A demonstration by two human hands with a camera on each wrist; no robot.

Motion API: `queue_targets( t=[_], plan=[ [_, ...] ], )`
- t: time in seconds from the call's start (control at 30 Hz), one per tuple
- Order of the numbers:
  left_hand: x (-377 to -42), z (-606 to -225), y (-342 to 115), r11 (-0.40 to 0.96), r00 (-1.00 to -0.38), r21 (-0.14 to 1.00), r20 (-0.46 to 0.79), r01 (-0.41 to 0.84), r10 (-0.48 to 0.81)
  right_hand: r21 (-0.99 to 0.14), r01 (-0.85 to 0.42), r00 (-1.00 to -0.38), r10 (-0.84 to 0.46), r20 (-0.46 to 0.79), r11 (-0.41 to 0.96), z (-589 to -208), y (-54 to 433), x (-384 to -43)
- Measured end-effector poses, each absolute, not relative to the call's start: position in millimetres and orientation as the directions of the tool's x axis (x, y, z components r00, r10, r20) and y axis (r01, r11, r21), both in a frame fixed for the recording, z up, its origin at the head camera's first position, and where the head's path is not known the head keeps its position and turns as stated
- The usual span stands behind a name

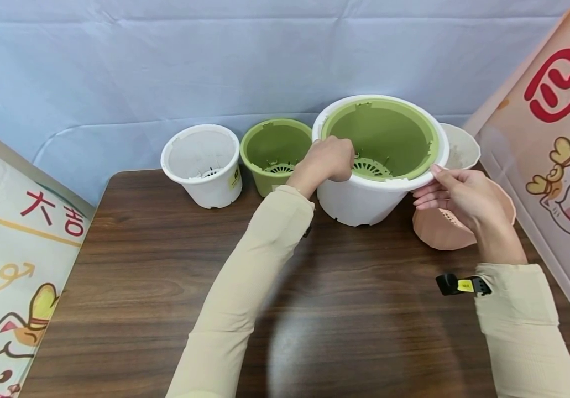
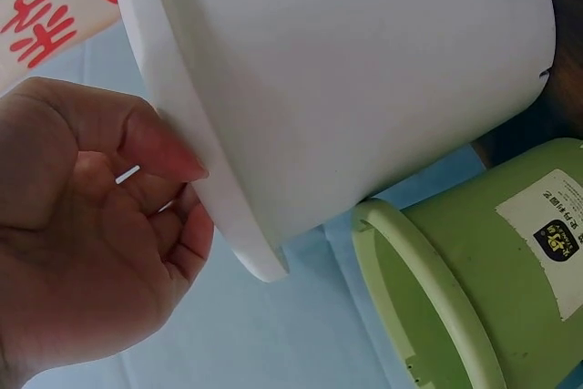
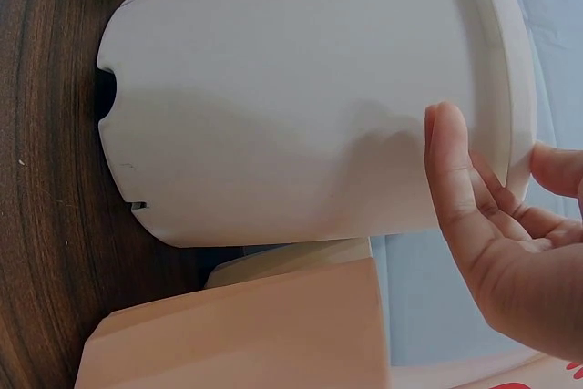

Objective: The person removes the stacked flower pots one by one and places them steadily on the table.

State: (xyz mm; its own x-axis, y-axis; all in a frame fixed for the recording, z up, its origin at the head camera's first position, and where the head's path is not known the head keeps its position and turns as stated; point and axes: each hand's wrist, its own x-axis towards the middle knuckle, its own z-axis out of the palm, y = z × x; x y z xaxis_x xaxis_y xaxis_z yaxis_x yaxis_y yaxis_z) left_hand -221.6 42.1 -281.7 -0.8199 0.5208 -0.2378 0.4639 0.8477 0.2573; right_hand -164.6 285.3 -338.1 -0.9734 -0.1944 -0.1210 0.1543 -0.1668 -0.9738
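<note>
A large white flowerpot stands at the back of the table, with a green pot nested inside it. At the left side of the white rim, my left hand pinches the edge between thumb and fingers. My right hand holds the same rim at its front right, thumb on top and fingers underneath. Both wrist views show the white pot's outer wall, with the left hand and right hand at its rim.
Left of the large pot are a small green pot and a small white pot. On the right stand a peach pot and, behind it, a cream pot. A blue cloth hangs behind the wooden table.
</note>
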Motion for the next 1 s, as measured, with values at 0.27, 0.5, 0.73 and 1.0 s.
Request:
queue_targets(
  t=[0.27,0.5,0.73,1.0],
  plan=[
    [-221.0,-284.9,41.6,0.849,-0.835,0.263,-0.2,0.458,0.512,-0.974,0.151,-0.974,-0.192,-0.118,-0.167,-338.2,284.8,-164.8],
    [-221.8,-285.8,45.6,0.873,-0.881,0.322,-0.182,0.367,0.437,-0.974,0.156,-0.974,-0.191,-0.123,-0.165,-338.3,284.5,-164.1],
    [-219.9,-284.4,44.5,0.858,-0.872,0.33,-0.161,0.393,0.462,-0.974,0.157,-0.974,-0.191,-0.125,-0.165,-338.1,284.6,-164.6],
    [-218.3,-282.2,41.6,0.858,-0.857,0.301,-0.185,0.416,0.481,-0.976,0.159,-0.975,-0.177,-0.132,-0.149,-337.2,285.3,-165.0]
  ],
)
